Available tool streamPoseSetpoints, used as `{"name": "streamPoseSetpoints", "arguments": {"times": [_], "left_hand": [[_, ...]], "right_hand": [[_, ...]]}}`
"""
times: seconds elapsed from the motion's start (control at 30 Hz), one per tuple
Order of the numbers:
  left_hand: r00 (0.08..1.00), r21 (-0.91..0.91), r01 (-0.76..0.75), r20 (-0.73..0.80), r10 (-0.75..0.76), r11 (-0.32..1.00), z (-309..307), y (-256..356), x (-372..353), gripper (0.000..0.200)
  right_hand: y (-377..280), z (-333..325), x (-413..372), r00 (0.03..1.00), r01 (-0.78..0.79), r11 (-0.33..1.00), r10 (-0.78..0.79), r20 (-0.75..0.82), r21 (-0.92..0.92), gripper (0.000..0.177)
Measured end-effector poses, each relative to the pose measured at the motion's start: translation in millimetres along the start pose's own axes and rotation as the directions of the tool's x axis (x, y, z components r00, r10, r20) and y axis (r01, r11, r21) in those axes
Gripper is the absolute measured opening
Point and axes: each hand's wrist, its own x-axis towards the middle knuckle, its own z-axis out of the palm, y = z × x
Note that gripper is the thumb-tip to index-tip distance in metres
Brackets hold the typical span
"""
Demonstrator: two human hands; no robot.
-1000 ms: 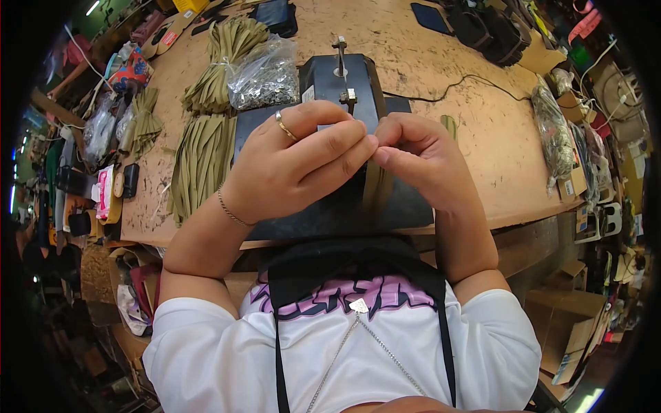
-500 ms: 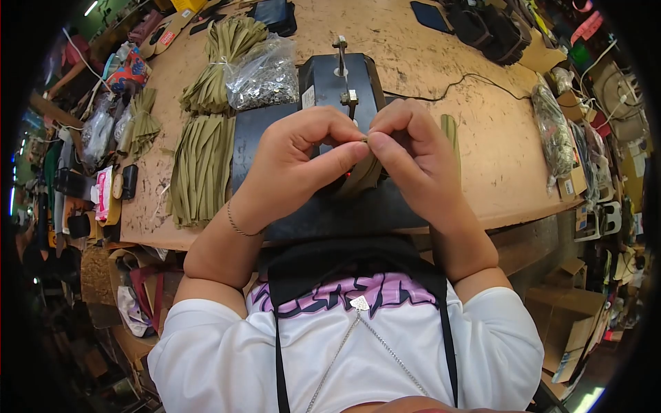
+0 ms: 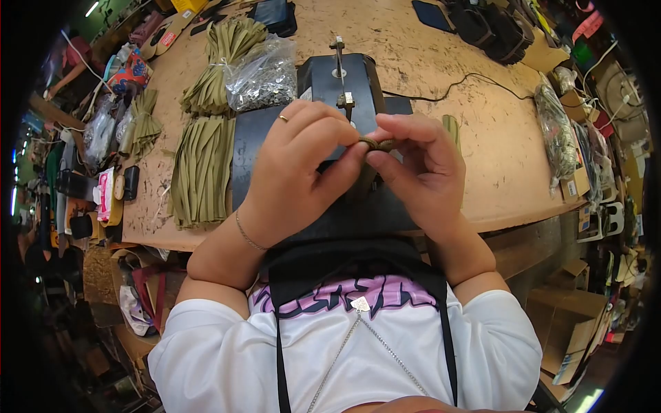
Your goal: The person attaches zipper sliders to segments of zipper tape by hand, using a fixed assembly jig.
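Between my fingertips is a small looped piece of olive strap. My left hand pinches its left side between thumb and fingers. On its right side, my right hand holds it with thumb and index finger. Both hands are over a dark machine, which has an upright metal part just beyond my fingers. To the left, a flat bundle of olive straps lies beside the machine's dark base. Behind it are a tied olive bundle and a clear bag of small metal pieces.
A black cable crosses the wooden table at the right. More olive straps lie beyond my right hand. Dark items and a phone are at the back right. Another person's arm shows at far left.
My left hand has turned, its knuckles now higher and facing up. My right fingers have straightened somewhat, and more of the olive loop shows between my hands.
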Motion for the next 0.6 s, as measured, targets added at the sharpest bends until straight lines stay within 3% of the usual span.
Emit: {"name": "streamPoseSetpoints", "arguments": {"times": [0.07, 0.17, 0.27, 0.37, 0.4, 0.6], "left_hand": [[0.995, 0.062, -0.101, 0.006, 0.101, 0.993, 1.7, -1.9, 1.2, 0.017], [0.992, 0.054, -0.128, 0.027, 0.127, 0.990, 0.9, 1.8, 1.5, 0.019], [0.995, 0.106, -0.089, -0.023, 0.092, 0.990, 4.7, -3.5, -1.7, 0.017], [0.997, 0.116, 0.061, -0.047, -0.056, 0.991, 1.1, -2.8, -3.3, 0.016], [0.995, 0.111, 0.076, -0.072, -0.068, 0.991, 0.3, -3.8, -4.8, 0.015], [0.994, 0.177, 0.084, -0.088, -0.070, 0.981, -12.3, -13.1, -12.1, 0.014]], "right_hand": [[0.2, -2.0, 0.4, 1.000, -0.006, 1.000, 0.006, 0.001, 0.007, 0.036], [1.5, -12.8, 5.3, 0.992, 0.076, 0.992, -0.065, 0.111, -0.097, 0.028], [0.5, -6.8, 14.2, 0.998, -0.043, 0.997, 0.041, -0.038, -0.056, 0.018], [13.6, -9.1, 34.8, 0.955, -0.239, 0.971, 0.240, -0.177, 0.028, 0.012], [21.8, -12.1, 41.7, 0.934, -0.306, 0.952, 0.303, -0.189, 0.016, 0.012], [51.4, -11.4, 61.2, 0.932, -0.324, 0.940, 0.337, -0.135, 0.110, 0.012]]}}
